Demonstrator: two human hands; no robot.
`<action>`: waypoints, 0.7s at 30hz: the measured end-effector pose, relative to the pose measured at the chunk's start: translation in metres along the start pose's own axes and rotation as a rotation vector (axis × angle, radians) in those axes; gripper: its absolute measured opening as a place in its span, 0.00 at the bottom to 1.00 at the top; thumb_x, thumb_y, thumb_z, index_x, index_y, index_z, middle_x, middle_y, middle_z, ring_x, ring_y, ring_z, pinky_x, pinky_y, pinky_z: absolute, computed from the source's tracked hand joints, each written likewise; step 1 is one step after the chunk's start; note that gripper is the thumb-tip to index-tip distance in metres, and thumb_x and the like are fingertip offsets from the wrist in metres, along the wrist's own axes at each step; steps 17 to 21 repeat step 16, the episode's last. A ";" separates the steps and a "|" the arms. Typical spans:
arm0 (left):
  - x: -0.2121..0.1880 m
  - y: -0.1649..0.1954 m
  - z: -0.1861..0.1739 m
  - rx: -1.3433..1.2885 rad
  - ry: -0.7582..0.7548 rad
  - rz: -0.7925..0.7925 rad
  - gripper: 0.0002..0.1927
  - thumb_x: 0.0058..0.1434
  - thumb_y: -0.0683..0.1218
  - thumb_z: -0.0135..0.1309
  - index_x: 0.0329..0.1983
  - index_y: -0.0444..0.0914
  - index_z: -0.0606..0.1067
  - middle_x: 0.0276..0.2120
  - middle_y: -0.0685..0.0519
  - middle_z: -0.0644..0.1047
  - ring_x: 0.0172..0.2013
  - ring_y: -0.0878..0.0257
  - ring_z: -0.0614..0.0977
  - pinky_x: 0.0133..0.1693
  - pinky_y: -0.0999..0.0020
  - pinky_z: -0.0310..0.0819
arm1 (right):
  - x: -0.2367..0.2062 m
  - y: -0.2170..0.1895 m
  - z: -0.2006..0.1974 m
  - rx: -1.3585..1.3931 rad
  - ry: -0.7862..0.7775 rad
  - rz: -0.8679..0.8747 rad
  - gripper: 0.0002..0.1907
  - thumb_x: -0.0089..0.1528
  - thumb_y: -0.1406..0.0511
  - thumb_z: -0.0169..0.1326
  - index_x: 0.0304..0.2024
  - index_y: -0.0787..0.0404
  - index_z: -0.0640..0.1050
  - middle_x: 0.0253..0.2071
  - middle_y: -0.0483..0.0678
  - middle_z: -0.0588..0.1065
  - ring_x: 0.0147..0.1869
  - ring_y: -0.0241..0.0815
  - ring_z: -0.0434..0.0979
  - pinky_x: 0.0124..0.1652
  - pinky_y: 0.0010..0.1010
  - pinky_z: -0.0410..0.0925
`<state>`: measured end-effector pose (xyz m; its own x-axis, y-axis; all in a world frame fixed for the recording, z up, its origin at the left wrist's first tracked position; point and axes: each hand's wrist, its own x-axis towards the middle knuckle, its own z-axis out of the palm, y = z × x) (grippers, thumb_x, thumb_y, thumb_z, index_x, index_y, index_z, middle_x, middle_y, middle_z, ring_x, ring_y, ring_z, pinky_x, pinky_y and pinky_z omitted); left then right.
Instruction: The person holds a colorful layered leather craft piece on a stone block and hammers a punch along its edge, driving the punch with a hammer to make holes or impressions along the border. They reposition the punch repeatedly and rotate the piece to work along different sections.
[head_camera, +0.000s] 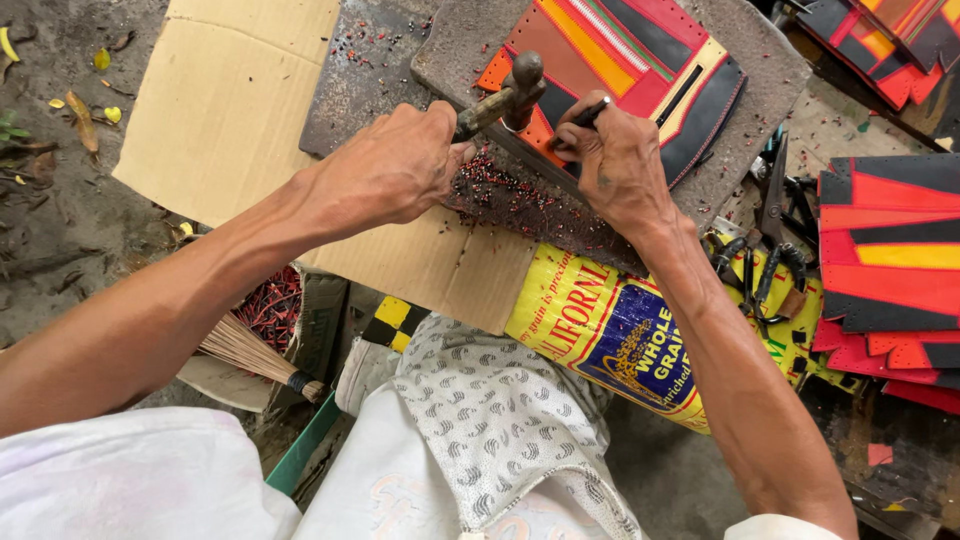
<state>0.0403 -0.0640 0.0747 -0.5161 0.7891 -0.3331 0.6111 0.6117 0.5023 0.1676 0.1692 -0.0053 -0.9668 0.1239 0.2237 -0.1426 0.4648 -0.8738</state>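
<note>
My left hand (385, 170) grips the wooden handle of a hammer (510, 93), whose dark head hangs just above the work. My right hand (615, 160) pinches a thin black punch tool (592, 112) upright against the edge of a stitched leather panel (640, 60) in red, orange, yellow and black. The panel lies on a thick grey block (760, 90). Tiny red and black punched bits (505, 190) are scattered on the block between my hands.
A cardboard sheet (230, 110) lies at left over dirt ground. A yellow and blue grain sack (620, 330) lies below the block. Black pliers and shears (765, 255) rest at right beside stacked red and black leather pieces (890, 260). A small broom (250, 350) lies by my lap.
</note>
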 end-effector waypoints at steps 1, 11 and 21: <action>-0.001 0.002 -0.004 -0.004 0.009 0.025 0.20 0.71 0.52 0.48 0.38 0.27 0.69 0.24 0.31 0.75 0.27 0.31 0.78 0.31 0.39 0.71 | 0.000 -0.001 0.000 -0.059 0.009 -0.031 0.08 0.75 0.71 0.48 0.41 0.68 0.71 0.31 0.47 0.75 0.39 0.33 0.78 0.39 0.28 0.74; -0.006 0.054 -0.047 -0.074 0.523 0.558 0.13 0.79 0.45 0.50 0.45 0.28 0.68 0.26 0.36 0.74 0.27 0.40 0.76 0.31 0.47 0.68 | 0.006 -0.004 0.001 -0.207 -0.019 -0.120 0.07 0.72 0.74 0.51 0.38 0.69 0.69 0.29 0.53 0.69 0.32 0.42 0.70 0.35 0.33 0.67; -0.006 0.052 -0.052 0.067 0.183 0.220 0.17 0.74 0.49 0.53 0.41 0.29 0.68 0.21 0.34 0.75 0.21 0.39 0.79 0.25 0.46 0.69 | 0.007 -0.005 0.001 -0.157 -0.058 0.002 0.08 0.72 0.71 0.54 0.38 0.68 0.71 0.26 0.53 0.69 0.29 0.44 0.71 0.32 0.34 0.66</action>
